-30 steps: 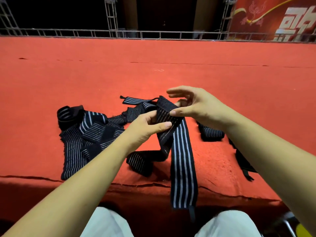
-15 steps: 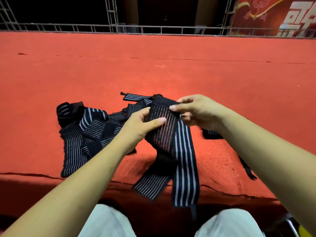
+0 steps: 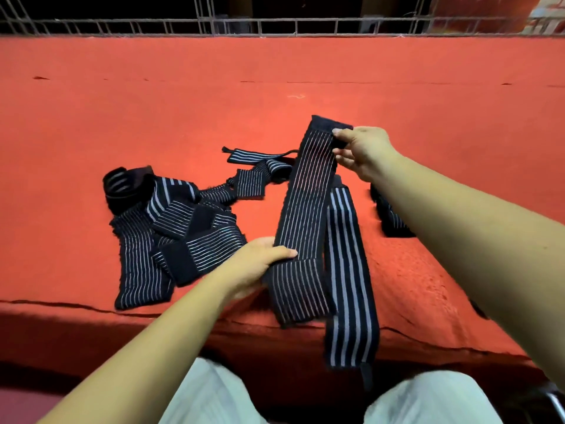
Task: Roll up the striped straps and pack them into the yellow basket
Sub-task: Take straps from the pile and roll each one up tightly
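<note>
No text, label, brand or number can be read. The striped straps (image 3: 308, 209) show only plain stripes, and the banner (image 3: 477, 16) at the top right is cropped and illegible.

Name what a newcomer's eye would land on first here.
The dark striped strap held out at centre comes first, its top end pinched by the right hand, its lower part gripped by the left hand. Next, the tangled pile of straps at left on the red carpet.
</note>
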Available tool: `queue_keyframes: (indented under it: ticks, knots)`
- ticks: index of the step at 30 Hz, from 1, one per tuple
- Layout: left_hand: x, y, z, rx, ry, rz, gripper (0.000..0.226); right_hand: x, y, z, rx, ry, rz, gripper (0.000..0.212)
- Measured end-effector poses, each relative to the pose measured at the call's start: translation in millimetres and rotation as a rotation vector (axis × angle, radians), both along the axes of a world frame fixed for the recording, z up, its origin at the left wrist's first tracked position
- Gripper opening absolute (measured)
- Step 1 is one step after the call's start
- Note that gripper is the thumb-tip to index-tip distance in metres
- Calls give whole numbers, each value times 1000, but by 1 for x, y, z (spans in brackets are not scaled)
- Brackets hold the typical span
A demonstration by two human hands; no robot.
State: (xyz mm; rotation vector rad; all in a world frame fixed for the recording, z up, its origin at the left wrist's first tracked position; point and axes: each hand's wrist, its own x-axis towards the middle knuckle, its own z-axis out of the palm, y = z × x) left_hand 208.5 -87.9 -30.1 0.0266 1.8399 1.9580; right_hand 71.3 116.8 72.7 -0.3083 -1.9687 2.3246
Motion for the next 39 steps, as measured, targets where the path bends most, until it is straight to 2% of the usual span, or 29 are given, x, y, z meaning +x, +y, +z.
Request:
queue_keyframes:
  ticks: [4, 6, 8, 11, 14, 19, 22, 23, 26, 28, 32, 34, 35, 37, 39]
  knots:
    - [-17, -7, -26, -479, 171, -28, 6, -30, -5, -37, 54, -32, 13, 30]
    - [-24, -7, -35, -612, 181, -32, 27, -47, -6, -56, 110, -61, 11, 31]
    - [-31, -8, -42, -669, 174, -19, 37, -64, -5, -72, 176, -92, 8, 35]
    - [-36, -7, -48, -712, 185, -8, 31, -84, -6, -90, 280, -134, 15, 33]
    - [-40, -7, -54, -685, 195, 18, 38, -102, -9, -104, 387, -190, -4, 34]
    - [-42, -3, -60, -799, 289, 42, 45, -118, -9, -138, 689, -197, 39, 42]
    - [-42, -3, -61, -818, 295, 64, 43, -115, -7, -145, 712, -134, 32, 19]
    - [-40, -3, -60, -805, 289, 69, 40, -112, -5, -145, 673, -122, 43, 22]
    - [-31, -1, -55, -769, 266, 120, 25, -97, -2, -143, 654, -70, 97, 52]
    - [-22, 1, -50, -800, 278, 130, 20, -77, -2, -137, 798, 0, 133, 54]
    - [-6, -1, -44, -954, 308, 33, 32, -30, -6, -133, 1180, 50, 255, 47]
    - [4, -4, -38, -1117, 378, -33, 35, -10, -6, -141, 1327, -2, 343, 23]
    - [9, -6, -34, -1208, 442, -64, 35, -4, -5, -147, 1357, -25, 358, 21]
    - [17, -14, -21, -1318, 577, -50, 32, 11, -4, -155, 1400, -17, 360, 36]
    - [18, -31, -8, -1301, 693, 71, 25, 29, -3, -162, 1456, 36, 324, 50]
